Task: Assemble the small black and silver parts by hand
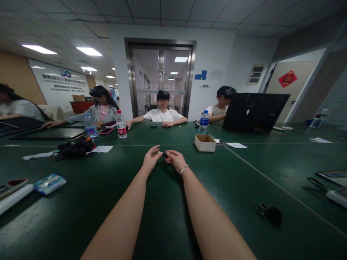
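Both my arms stretch forward over a dark green table. My left hand and my right hand meet at the middle, fingers pinched on a small dark object held between them; its shape is too small to name. A bracelet circles my right wrist. A small open cardboard box stands just beyond and to the right of my hands.
Several other people sit at the far side. Water bottles, a black laptop lid, a black bundle, papers, a tissue pack and a small dark round item lie around.
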Available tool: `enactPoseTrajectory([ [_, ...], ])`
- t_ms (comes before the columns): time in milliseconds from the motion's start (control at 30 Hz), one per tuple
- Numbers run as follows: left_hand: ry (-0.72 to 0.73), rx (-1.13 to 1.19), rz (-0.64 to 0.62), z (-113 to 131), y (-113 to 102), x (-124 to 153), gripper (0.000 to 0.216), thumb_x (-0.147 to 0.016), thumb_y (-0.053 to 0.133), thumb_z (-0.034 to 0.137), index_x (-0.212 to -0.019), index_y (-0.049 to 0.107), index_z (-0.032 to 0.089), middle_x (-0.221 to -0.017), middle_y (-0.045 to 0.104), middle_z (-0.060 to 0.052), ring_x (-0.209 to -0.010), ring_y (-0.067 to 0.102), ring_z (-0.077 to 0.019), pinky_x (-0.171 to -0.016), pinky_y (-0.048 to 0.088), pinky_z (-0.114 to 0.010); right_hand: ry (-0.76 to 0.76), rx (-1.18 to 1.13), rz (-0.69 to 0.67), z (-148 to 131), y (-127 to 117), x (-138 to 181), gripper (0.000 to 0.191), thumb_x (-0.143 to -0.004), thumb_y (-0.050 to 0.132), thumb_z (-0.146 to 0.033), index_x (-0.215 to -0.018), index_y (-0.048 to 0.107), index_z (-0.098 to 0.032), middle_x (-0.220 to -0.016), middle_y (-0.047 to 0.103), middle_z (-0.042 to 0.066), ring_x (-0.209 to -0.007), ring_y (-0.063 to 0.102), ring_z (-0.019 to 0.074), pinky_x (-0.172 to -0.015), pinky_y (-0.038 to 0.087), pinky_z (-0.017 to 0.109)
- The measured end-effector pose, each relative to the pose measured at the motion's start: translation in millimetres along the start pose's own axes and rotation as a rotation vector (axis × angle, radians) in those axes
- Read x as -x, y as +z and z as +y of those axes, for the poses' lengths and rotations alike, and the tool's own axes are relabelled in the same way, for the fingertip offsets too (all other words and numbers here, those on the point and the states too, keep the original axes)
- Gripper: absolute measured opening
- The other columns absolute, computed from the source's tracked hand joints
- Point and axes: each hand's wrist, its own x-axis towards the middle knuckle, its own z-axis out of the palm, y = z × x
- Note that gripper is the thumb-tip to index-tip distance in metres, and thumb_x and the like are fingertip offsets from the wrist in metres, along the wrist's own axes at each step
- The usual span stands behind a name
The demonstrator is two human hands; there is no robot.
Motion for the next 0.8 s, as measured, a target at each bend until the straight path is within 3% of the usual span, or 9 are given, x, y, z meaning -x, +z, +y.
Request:
enactPoseTrajectory([
  [100, -0.117, -0.064, 0.063, -3, 0, -2, 0.039, -0.068, 0.064, 0.045, -0.092, 0.063, 0.014, -0.084, 0.063, -0.009, -0.071, 0.059, -0.0149, -0.064, 0.048, -0.028, 0.004, 0.01, 0.0, 0, 0, 0, 0.014, -0.072, 0.065, -0.014, -0.085, 0.061, -0.01, -0.056, 0.062, 0.002, -0.045, 0.057, 0.0075, -0.043, 0.045, 0.015],
  [167, -0.115, -0.124, 0.049, -4, 1, -2, 0.035, -0.07, 0.062, 0.046, -0.081, 0.063, 0.013, -0.072, 0.061, -0.007, -0.064, 0.057, -0.0137, -0.059, 0.047, -0.026, 0.0, 0.015, 0.009, 0, 0, 0, 0.014, -0.072, 0.065, -0.014, -0.085, 0.061, -0.01, -0.056, 0.062, 0.002, -0.045, 0.057, 0.0074, -0.043, 0.045, 0.015],
  [233, -0.053, -0.127, 0.0, -3, 1, -2, 0.032, -0.068, 0.066, 0.042, -0.085, 0.064, 0.015, -0.078, 0.062, -0.007, -0.067, 0.057, -0.0135, -0.06, 0.047, -0.025, -0.008, 0.011, 0.016, 0, 0, 0, 0.014, -0.072, 0.066, -0.014, -0.084, 0.062, -0.01, -0.055, 0.061, 0.001, -0.045, 0.057, 0.0075, -0.043, 0.046, 0.016],
  [333, -0.036, -0.076, -0.001, 2, 2, 0, 0.044, -0.063, 0.071, 0.036, -0.102, 0.06, 0.02, -0.095, 0.061, -0.007, -0.077, 0.059, -0.0145, -0.064, 0.047, -0.025, -0.014, 0.009, 0.017, 0, 0, 0, 0.013, -0.072, 0.066, -0.015, -0.083, 0.062, -0.01, -0.054, 0.06, 0.001, -0.045, 0.057, 0.0077, -0.042, 0.045, 0.016],
  [433, -0.12, -0.149, 0.067, 5, 3, 2, 0.038, -0.068, 0.065, 0.043, -0.093, 0.061, 0.015, -0.084, 0.062, -0.008, -0.07, 0.058, -0.015, -0.06, 0.046, -0.026, -0.008, 0.025, 0.015, 0, 1, 0, 0.012, -0.072, 0.065, -0.014, -0.083, 0.062, -0.011, -0.056, 0.061, 0.001, -0.046, 0.058, 0.0079, -0.042, 0.046, 0.016],
  [500, -0.108, -0.211, 0.049, 5, 3, 2, 0.031, -0.071, 0.062, 0.042, -0.083, 0.062, 0.014, -0.077, 0.061, -0.008, -0.067, 0.057, -0.0152, -0.059, 0.045, -0.026, -0.012, 0.025, 0.024, 0, 1, 1, 0.011, -0.072, 0.066, -0.014, -0.082, 0.062, -0.011, -0.058, 0.061, 0.001, -0.046, 0.058, 0.0078, -0.043, 0.047, 0.016],
  [567, -0.048, -0.196, -0.002, 6, 3, 2, 0.027, -0.068, 0.066, 0.036, -0.086, 0.063, 0.016, -0.082, 0.063, -0.007, -0.071, 0.057, -0.0154, -0.062, 0.045, -0.026, -0.02, 0.022, 0.034, 0, 1, 1, 0.01, -0.072, 0.065, -0.014, -0.082, 0.063, -0.012, -0.058, 0.061, 0.001, -0.046, 0.058, 0.0079, -0.043, 0.047, 0.016],
  [667, -0.044, -0.109, 0.006, 6, 3, 1, 0.039, -0.063, 0.071, 0.032, -0.098, 0.06, 0.019, -0.095, 0.062, -0.008, -0.077, 0.058, -0.0155, -0.065, 0.046, -0.026, -0.022, 0.036, 0.033, 0, 1, 1, 0.009, -0.073, 0.063, -0.013, -0.082, 0.063, -0.012, -0.057, 0.06, 0.0, -0.046, 0.059, 0.0082, -0.043, 0.047, 0.016],
  [800, -0.144, -0.132, 0.077, 5, 4, 0, 0.032, -0.07, 0.063, 0.041, -0.086, 0.06, 0.013, -0.078, 0.062, -0.007, -0.064, 0.057, -0.0137, -0.058, 0.045, -0.026, -0.022, 0.042, 0.038, 0, 1, 1, 0.011, -0.072, 0.065, -0.013, -0.083, 0.062, -0.012, -0.056, 0.06, 0.0, -0.046, 0.058, 0.0077, -0.043, 0.047, 0.016],
])
